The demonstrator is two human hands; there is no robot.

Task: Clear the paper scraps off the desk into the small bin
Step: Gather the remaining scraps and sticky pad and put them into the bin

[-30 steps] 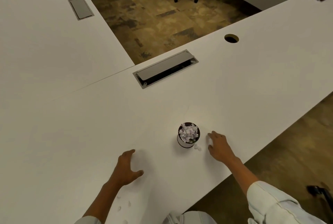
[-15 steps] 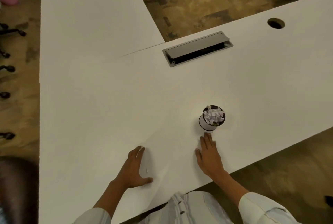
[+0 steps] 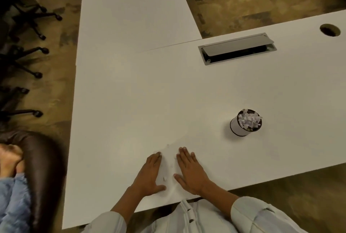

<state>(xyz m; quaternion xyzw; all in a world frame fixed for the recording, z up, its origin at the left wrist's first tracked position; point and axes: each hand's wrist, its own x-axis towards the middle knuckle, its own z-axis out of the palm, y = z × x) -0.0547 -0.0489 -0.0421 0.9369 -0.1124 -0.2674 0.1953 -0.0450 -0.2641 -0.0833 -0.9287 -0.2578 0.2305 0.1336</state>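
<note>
A small white bin (image 3: 238, 127) with a dark rim stands on the white desk (image 3: 168, 92), heaped with torn paper. My left hand (image 3: 149, 174) and my right hand (image 3: 191, 171) lie flat on the desk near its front edge, palms down, a narrow gap between them. A few tiny white paper scraps (image 3: 165, 178) lie in that gap. Both hands hold nothing. The bin stands well to the right of and beyond my right hand.
A metal cable hatch (image 3: 237, 48) is set in the desk beyond the bin, a round grommet hole (image 3: 329, 30) at far right. Black office chair bases (image 3: 28, 60) stand left of the desk. Another person (image 3: 22, 176) sits at the lower left.
My right hand has slid left, away from the bin, until it lies close beside my left hand. The view has swung left, so the bin now sits further right.
</note>
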